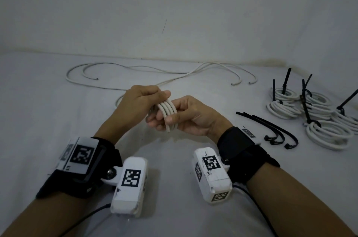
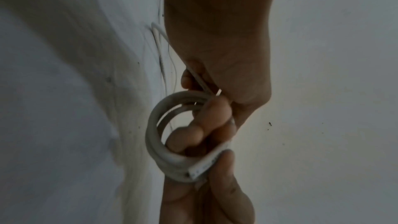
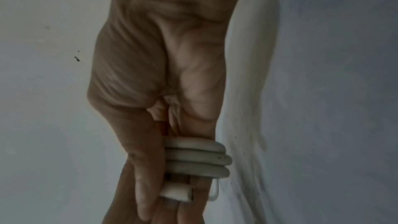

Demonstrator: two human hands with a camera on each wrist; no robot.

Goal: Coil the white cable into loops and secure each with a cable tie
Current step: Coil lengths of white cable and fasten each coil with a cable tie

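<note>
Markings on cable (image 2: 201, 168) unreadable

Dim, flat, greyish light throughout; soft shadows, wide-angle edge bending, blurred and smeared wrist views.

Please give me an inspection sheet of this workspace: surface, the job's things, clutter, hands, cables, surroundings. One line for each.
Surface: white sheet, wrinkled, with small dark specks.
Job's things: coil in progress of white cable, several turns; finished coils with black ties on the right; loose cable ties beside them.
Clutter: nothing seen.
Hands: left hand and right hand both grip the coil above the sheet.
Cables: uncoiled white cables lie at the back; thin black leads run from the wrist cameras.
Surroundings: plain pale wall behind.
</note>
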